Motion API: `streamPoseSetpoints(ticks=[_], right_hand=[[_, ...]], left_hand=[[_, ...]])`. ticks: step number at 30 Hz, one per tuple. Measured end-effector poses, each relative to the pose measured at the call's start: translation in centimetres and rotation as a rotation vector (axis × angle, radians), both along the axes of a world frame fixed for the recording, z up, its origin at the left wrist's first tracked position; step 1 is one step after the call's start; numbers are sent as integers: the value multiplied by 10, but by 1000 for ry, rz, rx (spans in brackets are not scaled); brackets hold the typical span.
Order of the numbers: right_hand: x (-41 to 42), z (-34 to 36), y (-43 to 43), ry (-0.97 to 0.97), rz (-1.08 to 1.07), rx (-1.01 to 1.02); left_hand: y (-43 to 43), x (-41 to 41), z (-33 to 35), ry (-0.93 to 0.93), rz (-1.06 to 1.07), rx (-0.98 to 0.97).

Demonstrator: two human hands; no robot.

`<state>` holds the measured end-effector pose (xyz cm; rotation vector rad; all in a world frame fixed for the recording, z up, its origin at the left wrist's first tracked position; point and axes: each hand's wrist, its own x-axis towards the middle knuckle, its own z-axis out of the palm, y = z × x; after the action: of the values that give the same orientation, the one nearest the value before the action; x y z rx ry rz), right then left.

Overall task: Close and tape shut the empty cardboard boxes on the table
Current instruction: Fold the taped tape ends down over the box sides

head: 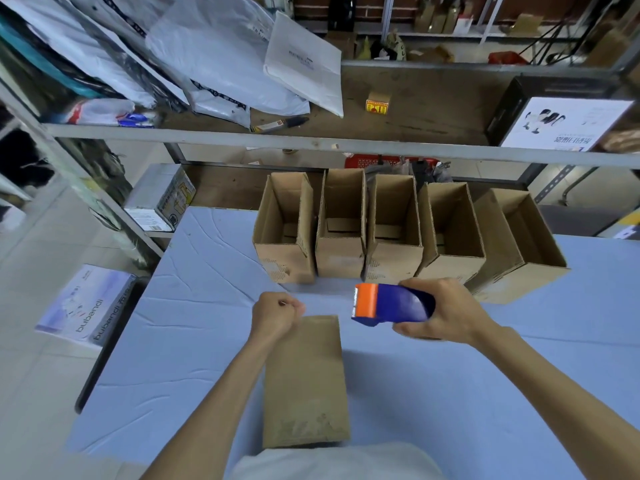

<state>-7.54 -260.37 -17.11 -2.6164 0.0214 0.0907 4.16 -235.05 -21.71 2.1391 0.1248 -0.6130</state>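
Left hand (277, 315): curled into a fist, sitting at the far left corner of the closed cardboard box (304, 382). Can't see anything in it, though clear tape would be hard to spot tbh.
Right hand (446, 313): wrapped around the back of the blue tape dispenser (391, 304), with the orange cutter end pointing left. It's just beside the box's far right corner, and whether it's touching I can't tell.
Closed box: lies flat and lengthwise on the blue-covered table (194, 341), right in front of the person.
Open boxes (393, 261): five in a row at the far side of the table, flaps up, nothing inside, packed side by side.
Handling (my guess): light, thin corrugated card. The walls are stiff enough, but the flaps are springy and will want to pop back up. An empty box will probably skid on that cloth when the dispenser drags across it.
Where to grab: by the side walls when moving one, not by a single flap. For taping, I'd pin the flaps down close to the seam with the free hand.
Watch out: nothing inside to back it up, so leaning hard likely caves the top in.
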Motion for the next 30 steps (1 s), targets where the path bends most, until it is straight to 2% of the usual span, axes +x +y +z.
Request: streamPoseSetpoints(ticks=[3, 7, 11, 19, 30], right_hand=[[3, 3, -12, 16, -24, -82], [6, -4, -23, 38, -59, -76], [8, -13, -24, 55, -39, -121], [14, -21, -27, 99, -29, -145], [21, -32, -31, 142, -33, -174]], left_hand=[[1, 1, 2, -1, -30, -18], [-7, 0, -4, -11, -32, -64], [-11, -3, -16, -61, -14, -28], [-10, -2, -37, -5, 30, -73], [-16, -1, -42, -8, 8, -4]])
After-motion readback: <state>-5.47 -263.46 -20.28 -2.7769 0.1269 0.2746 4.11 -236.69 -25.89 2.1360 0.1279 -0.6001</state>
